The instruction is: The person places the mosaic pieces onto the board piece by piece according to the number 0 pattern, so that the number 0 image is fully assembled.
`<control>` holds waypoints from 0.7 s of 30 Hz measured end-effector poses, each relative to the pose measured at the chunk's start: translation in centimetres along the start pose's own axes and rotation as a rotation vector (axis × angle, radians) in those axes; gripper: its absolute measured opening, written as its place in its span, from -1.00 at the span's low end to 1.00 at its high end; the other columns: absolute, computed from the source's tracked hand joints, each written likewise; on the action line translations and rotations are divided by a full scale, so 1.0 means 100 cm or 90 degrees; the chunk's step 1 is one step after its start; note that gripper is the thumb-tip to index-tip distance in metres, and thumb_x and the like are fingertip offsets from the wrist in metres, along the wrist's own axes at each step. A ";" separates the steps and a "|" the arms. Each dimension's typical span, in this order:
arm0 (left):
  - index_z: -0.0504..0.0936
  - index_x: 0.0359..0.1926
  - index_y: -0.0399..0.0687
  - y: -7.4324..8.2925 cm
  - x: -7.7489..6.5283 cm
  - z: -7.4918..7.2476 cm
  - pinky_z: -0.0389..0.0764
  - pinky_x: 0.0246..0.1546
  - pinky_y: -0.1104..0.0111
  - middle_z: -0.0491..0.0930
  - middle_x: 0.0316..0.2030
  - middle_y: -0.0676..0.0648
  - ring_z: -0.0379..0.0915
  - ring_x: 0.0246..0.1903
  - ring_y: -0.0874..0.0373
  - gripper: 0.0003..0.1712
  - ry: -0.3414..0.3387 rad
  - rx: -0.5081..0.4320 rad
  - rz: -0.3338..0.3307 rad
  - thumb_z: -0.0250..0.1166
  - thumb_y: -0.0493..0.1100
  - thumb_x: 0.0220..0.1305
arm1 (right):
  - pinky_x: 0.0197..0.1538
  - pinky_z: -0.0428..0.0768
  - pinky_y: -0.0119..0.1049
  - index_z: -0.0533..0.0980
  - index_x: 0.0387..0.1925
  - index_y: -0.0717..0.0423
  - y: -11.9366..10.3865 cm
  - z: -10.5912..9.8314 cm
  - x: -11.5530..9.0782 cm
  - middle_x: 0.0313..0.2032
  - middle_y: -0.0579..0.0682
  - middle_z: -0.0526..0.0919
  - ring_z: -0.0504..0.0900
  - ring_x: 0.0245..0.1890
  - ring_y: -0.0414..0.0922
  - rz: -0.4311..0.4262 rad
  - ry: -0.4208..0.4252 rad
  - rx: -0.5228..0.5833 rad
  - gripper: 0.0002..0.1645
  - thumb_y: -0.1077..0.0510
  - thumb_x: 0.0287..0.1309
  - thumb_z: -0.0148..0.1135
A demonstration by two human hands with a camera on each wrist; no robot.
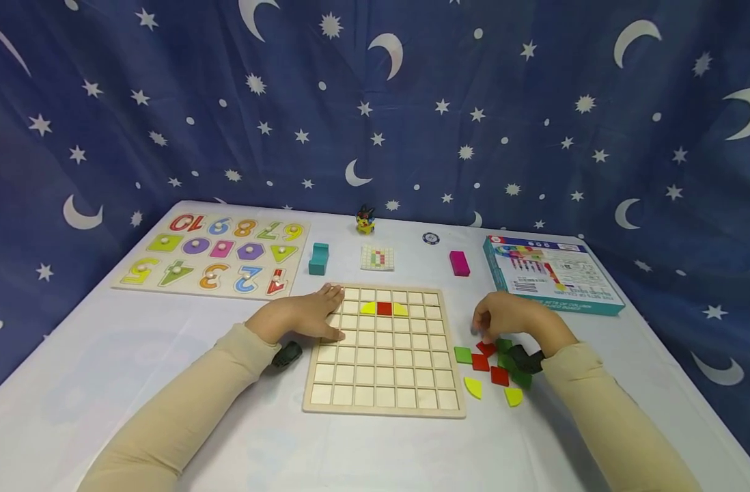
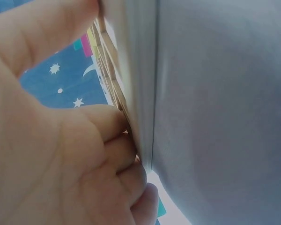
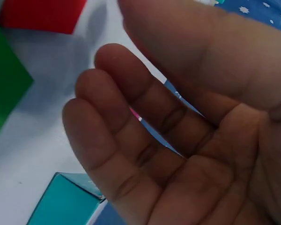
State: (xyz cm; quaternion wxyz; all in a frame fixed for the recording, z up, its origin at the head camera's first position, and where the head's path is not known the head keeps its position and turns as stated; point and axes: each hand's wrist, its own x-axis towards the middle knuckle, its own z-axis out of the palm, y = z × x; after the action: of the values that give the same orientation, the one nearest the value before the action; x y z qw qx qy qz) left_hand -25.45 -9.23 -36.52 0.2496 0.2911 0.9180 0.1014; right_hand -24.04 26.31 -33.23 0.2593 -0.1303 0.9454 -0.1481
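A wooden grid board (image 1: 384,412) lies mid-table. Near its top, a red square tile (image 1: 384,309) sits between two yellow quarter-round tiles (image 1: 367,309). My left hand (image 1: 307,314) rests on the board's left edge with thumb and fingers spread; in the left wrist view its fingertips lie along the rim. Over the loose tiles to the right hovers my right hand (image 1: 507,314), fingers bent loosely downward. Its thumb tip overlaps a loose red tile (image 1: 486,349) in the head view. In the right wrist view, a red tile (image 3: 42,16) and a green tile (image 3: 7,79) lie beyond the fingertips.
A number puzzle board (image 1: 184,290) lies back left. Behind the grid stand a teal block (image 1: 318,260), a small patterned card (image 1: 378,258), a toy figure (image 1: 365,220), a round chip (image 1: 431,238) and a magenta block (image 1: 459,264). A flat box (image 1: 553,277) lies back right.
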 end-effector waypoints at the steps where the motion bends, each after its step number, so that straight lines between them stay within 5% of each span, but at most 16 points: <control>1: -0.20 0.41 -0.33 0.000 0.000 0.000 -0.21 0.39 0.08 -0.31 0.43 -0.25 -0.49 0.42 -0.10 0.02 0.001 -0.003 0.000 0.12 0.16 0.24 | -0.30 0.50 -0.30 0.60 -0.44 0.08 0.000 0.001 -0.001 -0.46 -0.05 0.53 0.43 -0.37 -0.11 0.008 -0.006 0.004 -0.84 0.34 -0.14 0.36; 21: -0.19 0.41 -0.33 -0.001 0.001 0.002 -0.20 0.39 0.08 -0.30 0.43 -0.24 -0.48 0.42 -0.11 0.02 0.005 -0.009 0.005 0.12 0.16 0.23 | -0.29 0.51 -0.31 0.55 -0.51 0.06 0.003 0.018 -0.007 -0.47 -0.04 0.50 0.42 -0.36 -0.11 0.002 0.003 0.016 -0.77 0.39 -0.21 0.41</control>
State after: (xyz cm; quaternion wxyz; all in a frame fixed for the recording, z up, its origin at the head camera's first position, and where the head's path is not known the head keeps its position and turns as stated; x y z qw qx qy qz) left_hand -25.45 -9.27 -36.71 0.2473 0.2922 0.9173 0.1097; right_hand -22.57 26.42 -34.53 0.2593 -0.1251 0.9442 -0.1600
